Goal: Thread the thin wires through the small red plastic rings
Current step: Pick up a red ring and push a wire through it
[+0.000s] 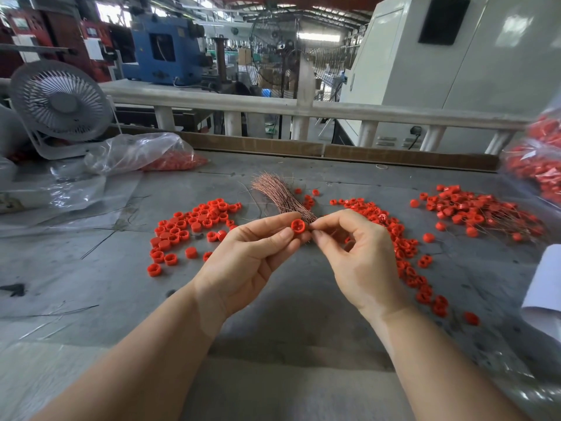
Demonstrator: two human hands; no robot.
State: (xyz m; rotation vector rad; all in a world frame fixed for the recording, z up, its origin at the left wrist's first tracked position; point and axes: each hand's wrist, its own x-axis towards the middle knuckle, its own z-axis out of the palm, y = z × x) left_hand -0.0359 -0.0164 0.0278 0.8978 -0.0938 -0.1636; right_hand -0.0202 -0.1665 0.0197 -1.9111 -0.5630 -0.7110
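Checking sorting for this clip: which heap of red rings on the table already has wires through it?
The far-right heap: thin wires stick out among its rings. The left heap and middle heap show bare rings.

Grey, scuffed table [288, 314] with red rings [194, 226] scattered left and right, a wire bundle [279, 192] in the middle, wired-up rings [476, 211] far right, a bag [136, 153] and small fan [60, 107] back left.
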